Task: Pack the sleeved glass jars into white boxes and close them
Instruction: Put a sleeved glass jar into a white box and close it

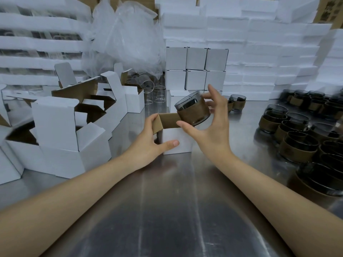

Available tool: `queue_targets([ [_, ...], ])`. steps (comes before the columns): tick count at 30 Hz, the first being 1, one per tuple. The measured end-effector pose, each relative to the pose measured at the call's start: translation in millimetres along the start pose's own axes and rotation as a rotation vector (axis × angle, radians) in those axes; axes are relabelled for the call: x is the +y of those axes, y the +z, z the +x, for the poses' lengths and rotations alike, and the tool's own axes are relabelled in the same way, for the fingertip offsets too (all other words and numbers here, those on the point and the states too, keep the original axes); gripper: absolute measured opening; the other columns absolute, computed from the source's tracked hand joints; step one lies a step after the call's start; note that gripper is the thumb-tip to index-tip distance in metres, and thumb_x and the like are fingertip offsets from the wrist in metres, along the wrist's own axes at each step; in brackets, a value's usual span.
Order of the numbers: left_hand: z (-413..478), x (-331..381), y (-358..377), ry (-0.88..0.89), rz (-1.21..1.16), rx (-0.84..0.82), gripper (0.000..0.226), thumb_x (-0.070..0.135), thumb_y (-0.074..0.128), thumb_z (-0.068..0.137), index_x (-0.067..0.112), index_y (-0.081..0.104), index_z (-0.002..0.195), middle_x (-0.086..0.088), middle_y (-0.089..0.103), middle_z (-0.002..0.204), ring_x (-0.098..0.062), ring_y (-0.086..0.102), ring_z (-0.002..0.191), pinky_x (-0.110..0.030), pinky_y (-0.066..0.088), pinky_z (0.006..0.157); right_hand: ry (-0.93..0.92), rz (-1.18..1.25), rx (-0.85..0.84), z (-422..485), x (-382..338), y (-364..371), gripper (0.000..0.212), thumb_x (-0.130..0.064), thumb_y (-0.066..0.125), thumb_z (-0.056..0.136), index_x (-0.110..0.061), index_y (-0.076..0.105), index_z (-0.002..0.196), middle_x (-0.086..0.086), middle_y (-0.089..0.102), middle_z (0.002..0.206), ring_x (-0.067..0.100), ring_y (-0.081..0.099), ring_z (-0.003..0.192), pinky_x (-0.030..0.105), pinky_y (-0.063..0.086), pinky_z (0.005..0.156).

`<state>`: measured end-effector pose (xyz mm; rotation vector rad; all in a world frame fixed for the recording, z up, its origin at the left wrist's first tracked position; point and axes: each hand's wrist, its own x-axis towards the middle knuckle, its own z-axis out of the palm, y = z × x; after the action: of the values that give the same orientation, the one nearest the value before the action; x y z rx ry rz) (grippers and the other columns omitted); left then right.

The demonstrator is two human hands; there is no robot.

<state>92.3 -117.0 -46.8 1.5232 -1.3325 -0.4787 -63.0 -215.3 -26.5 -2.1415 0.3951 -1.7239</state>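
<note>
A worker packs sleeved glass jars at a steel tabletop (pixel 167 201). The right grip (pixel 209 127) grasps one dark jar (pixel 193 108) by its brown sleeve, thumb on the near lower edge and fingers round the far side. The jar hangs tilted on its side just above the open top of a white box (pixel 178 140); whether it touches the box cannot be told. The left grip (pixel 154 138) grasps that box, thumb pressed on the white front face and fingers pinching back the brown-lined flap (pixel 167 121).

To the worker's left stand more open boxes (pixel 55 127). Closed boxes (pixel 194 69) are stacked behind, and sleeved jars (pixel 297 141) wait in a crowd at the right.

The jar appears about to go in, and the angle looks like the main hazard. Lowered while tilted, its rim could catch the box wall or the flap and jam. A snug fit might also drag the sleeve up the glass. The hold is on fingertips only, so a slip could drop the glass onto the metal beside the box. The tabletop looks smooth, so a push from the jar might slide the box if the left thumb eases. If the fingers let go early, the flap may spring back across the opening.
</note>
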Motion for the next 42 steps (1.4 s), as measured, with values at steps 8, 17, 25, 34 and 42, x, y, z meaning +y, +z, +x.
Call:
queue_targets([
  [8,1,-1,0,0.009,0.007,0.0,0.095,0.051,0.072,0.063,0.035,0.018,0.139,0.028,0.043,0.115,0.028,0.049,0.087,0.003,0.04,0.066,-0.085,-0.013,0.027,2,0,1,0.088,-0.019,0.089,0.064,-0.017,0.036,0.133,0.002,0.043,0.125,0.022,0.048,0.116,0.025,0.039,0.101],
  [17,-2,2,0,-0.036,0.034,-0.005,0.093,0.061,0.069,0.059,0.041,0.018,0.135,0.015,0.046,0.129,-0.007,0.049,0.12,-0.024,0.041,0.1,0.073,0.108,0.052,3,-9,2,0.063,-0.022,0.09,0.063,-0.013,0.05,0.111,0.003,0.052,0.111,0.017,0.055,0.104,0.03,0.049,0.092],
  [25,0,2,0,-0.049,0.031,-0.015,0.097,0.058,0.069,0.063,0.039,0.014,0.141,0.013,0.044,0.134,-0.006,0.048,0.118,-0.01,0.037,0.084,0.483,0.585,0.249,6,-33,10,0.04,-0.01,0.081,0.074,-0.017,0.051,0.099,0.004,0.062,0.102,0.008,0.067,0.088,0.026,0.056,0.077],
  [34,0,3,0,-0.063,0.037,-0.001,0.098,0.059,0.07,0.06,0.041,0.015,0.14,0.021,0.044,0.124,0.004,0.051,0.106,0.0,0.041,0.073,0.624,0.696,0.247,6,-32,10,0.052,-0.033,0.08,0.062,-0.007,0.055,0.1,0.015,0.066,0.106,0.017,0.071,0.09,0.042,0.057,0.086],
  [42,9,-5,-10,-0.193,-0.061,0.38,0.096,0.038,0.075,0.079,0.03,0.007,0.146,0.001,0.041,0.139,-0.018,0.046,0.12,-0.034,0.039,0.102,0.821,1.115,0.103,7,-36,14,0.04,-0.031,0.068,0.078,-0.004,0.063,0.106,0.013,0.07,0.107,0.029,0.069,0.097,0.035,0.057,0.083],
])
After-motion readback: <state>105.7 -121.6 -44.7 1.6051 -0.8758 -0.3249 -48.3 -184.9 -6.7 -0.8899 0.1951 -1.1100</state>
